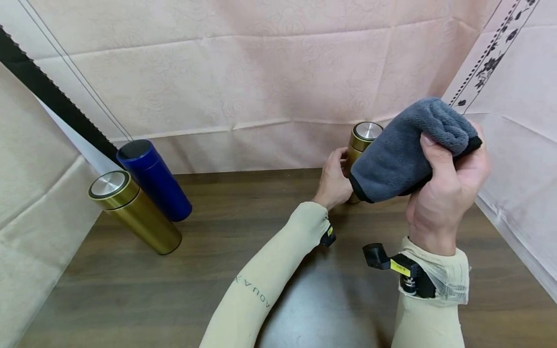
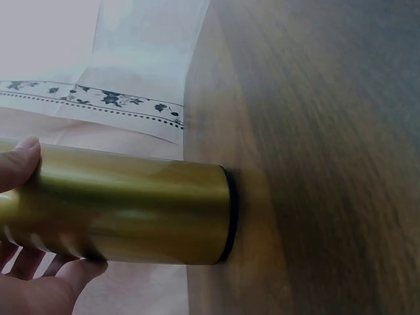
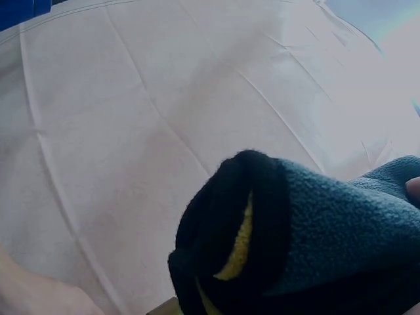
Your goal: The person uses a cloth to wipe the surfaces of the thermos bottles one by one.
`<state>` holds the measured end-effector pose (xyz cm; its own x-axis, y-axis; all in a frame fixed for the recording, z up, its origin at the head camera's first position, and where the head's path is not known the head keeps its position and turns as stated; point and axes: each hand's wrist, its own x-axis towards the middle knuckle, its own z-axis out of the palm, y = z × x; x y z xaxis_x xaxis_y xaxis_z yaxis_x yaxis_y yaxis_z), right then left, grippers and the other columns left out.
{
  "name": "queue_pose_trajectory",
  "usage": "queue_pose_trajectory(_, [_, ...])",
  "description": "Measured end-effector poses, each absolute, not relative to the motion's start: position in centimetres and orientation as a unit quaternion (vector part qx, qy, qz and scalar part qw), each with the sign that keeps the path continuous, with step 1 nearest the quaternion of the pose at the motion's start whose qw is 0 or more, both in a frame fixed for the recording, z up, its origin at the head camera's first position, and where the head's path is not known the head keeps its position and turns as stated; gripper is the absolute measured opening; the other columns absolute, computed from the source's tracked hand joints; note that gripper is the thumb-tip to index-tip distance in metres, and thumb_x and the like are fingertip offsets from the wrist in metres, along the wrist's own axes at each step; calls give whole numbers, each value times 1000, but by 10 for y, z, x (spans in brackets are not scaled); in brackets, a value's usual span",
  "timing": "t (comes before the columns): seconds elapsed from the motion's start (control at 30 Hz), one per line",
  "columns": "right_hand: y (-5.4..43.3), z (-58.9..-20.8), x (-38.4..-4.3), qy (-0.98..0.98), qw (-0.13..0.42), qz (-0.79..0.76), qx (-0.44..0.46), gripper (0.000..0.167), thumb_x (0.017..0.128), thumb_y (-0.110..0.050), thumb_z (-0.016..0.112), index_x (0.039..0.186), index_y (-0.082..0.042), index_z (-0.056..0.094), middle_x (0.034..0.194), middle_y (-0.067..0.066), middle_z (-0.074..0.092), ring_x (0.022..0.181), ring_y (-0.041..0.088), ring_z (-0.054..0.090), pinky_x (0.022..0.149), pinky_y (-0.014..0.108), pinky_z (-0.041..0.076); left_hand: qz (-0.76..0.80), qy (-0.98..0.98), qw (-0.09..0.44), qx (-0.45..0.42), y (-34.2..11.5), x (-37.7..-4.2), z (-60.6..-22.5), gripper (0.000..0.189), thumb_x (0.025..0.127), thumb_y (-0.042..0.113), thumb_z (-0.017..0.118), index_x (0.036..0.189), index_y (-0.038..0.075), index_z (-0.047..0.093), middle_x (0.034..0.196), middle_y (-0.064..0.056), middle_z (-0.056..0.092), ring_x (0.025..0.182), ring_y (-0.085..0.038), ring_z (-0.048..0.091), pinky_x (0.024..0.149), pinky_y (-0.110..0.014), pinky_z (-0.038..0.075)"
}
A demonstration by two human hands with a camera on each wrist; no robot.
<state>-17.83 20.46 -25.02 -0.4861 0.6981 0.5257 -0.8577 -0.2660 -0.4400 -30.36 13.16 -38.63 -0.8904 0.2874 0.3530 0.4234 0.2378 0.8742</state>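
My left hand [image 1: 334, 182] grips a gold thermos flask [image 2: 131, 203], its thumb on one side and its fingers on the other. The flask stands upright at the back right of the table, its silver-topped lid [image 1: 368, 130] showing above the hand. My right hand [image 1: 450, 193] holds up a folded blue-grey towel [image 1: 400, 157] with black edging, pinched between thumb and fingers. In the head view the towel overlaps the right side of the flask. The right wrist view shows yellow inside the towel's folds [image 3: 239, 246].
A second gold flask [image 1: 141, 217] with a silver lid top stands at the left of the wooden table [image 1: 209, 290], close beside a blue flask [image 1: 158, 186]. Pale patterned fabric [image 1: 261, 87] hangs around the back and sides. A black strip [image 1: 52, 92] runs along the left.
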Motion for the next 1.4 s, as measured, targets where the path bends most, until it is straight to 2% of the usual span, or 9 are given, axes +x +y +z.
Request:
queue_pose_trajectory(0.43, [205, -249, -176, -348, 493, 788, 119, 22, 77, 17, 65, 99, 13, 64, 97, 20, 67, 98, 29, 62, 97, 35, 51, -511, -822, 39, -248, 137, -306, -383, 66, 90, 2, 62, 152, 13, 41, 145, -8, 50, 131, -21, 54, 112, -25, 44])
queue_pose_trajectory(0.67, [207, -251, -176, -342, 485, 798, 109, 29, 78, 15, 69, 107, 12, 64, 106, 22, 68, 106, 31, 63, 102, 35, 50, -462, -843, 57, -268, 128, -305, -372, 75, 93, 13, 68, 158, 12, 31, 153, -6, 47, 142, -18, 45, 119, -24, 37])
queue_pose_trajectory(0.83, [213, -253, -176, -347, 485, 798, 86, 34, 79, 15, 71, 111, 8, 64, 115, 21, 66, 113, 30, 61, 105, 33, 49, -455, -837, 114, -280, 105, -300, -350, 84, 89, 23, 79, 156, 8, 31, 154, -10, 46, 142, -24, 42, 120, -30, 36])
queue_pose_trajectory(1.0, [219, -253, -176, -344, 498, 793, 74, 32, 81, 12, 69, 111, 7, 63, 115, 20, 65, 112, 30, 61, 104, 33, 50, -475, -800, 191, -313, 72, -278, -323, 68, 94, 21, 75, 149, 4, 39, 148, -12, 49, 139, -23, 45, 119, -30, 37])
queue_pose_trajectory(1.23, [221, -258, -181, -362, 441, 818, 71, 30, 94, 1, 62, 123, -2, 55, 116, 20, 64, 91, 28, 66, 82, 34, 58, -491, -727, 329, -351, 11, -233, -295, 44, 93, 10, 69, 133, -3, 54, 132, -16, 59, 126, -26, 53, 115, -31, 42])
queue_pose_trajectory(1.4, [222, -266, -185, -442, 406, 798, 58, 32, 95, -7, 67, 125, -5, 55, 114, 16, 64, 85, 24, 68, 77, 30, 58, -463, -703, 427, -329, -38, -210, -289, 35, 92, 10, 66, 122, -6, 60, 122, -19, 64, 119, -30, 57, 109, -36, 45])
